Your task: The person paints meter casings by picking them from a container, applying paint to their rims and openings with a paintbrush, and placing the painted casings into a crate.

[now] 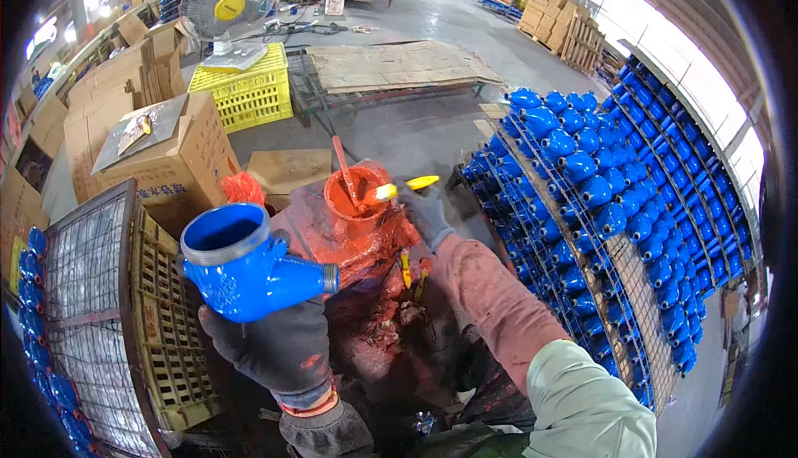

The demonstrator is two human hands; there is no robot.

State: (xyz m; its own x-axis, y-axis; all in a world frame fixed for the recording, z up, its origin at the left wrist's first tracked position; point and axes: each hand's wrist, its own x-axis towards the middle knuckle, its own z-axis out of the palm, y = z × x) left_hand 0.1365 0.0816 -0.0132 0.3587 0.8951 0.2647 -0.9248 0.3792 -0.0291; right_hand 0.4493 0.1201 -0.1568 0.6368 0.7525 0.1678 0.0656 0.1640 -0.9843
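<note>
One head view only. Left hand (274, 346), gloved, is clamped under a blue valve body (245, 263), held up beside the paint can (356, 196). Right hand (426, 213) grips a yellow-handled brush (399, 188), tip in the orange paint. Body shows no orange yet, so I judge painting not started. Racks (598, 209) of blue bodies stand to the right.

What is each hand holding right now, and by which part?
Left hand grips the blue valve body from underneath. Right hand holds a yellow-handled brush by its handle, tip at the paint pot.
</note>
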